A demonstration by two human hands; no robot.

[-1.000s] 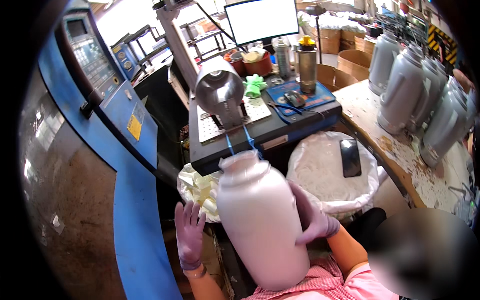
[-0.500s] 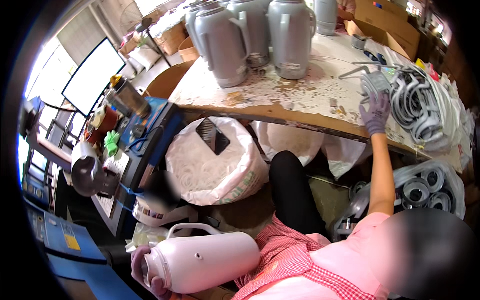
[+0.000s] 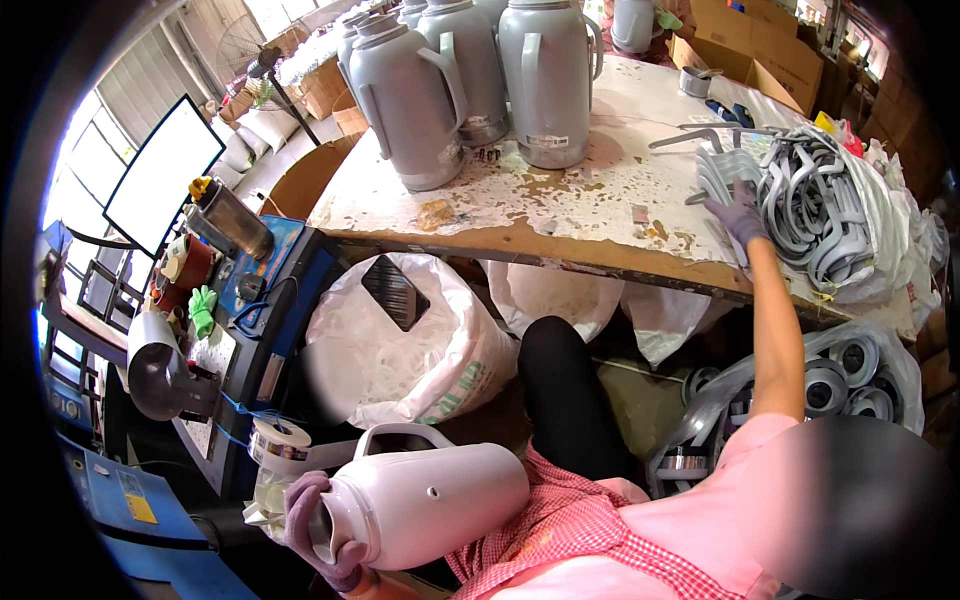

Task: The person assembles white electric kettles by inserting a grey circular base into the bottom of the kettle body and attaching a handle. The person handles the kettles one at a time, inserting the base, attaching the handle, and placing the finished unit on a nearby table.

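A pale pinkish-white thermos flask [image 3: 440, 500] lies on its side across my lap, its handle upward and its open mouth toward the left. My left hand [image 3: 318, 525], in a purple glove, grips it around the mouth and neck. My right hand [image 3: 740, 217], gloved the same, reaches out over the table with its fingers closed at the near end of a small stack of grey plastic handles [image 3: 722, 172]. Its fingertips are partly hidden among them. Right beside it, a bigger heap of grey handles [image 3: 820, 205] spills from a clear plastic bag.
Several grey thermos flasks [image 3: 545, 90] stand on the worn white table [image 3: 600, 215]. A white sack [image 3: 470, 345] of clear rings sits below its edge. At left are a blue machine [image 3: 290, 285] and a tape roll [image 3: 280, 440]. Bagged grey rings [image 3: 825, 390] lie lower right. Another person works behind the table.
My right hand's spread fingers have drawn in on the stacked handles. My left hand still holds the flask, which has turned slightly. The whole view has shifted a little.
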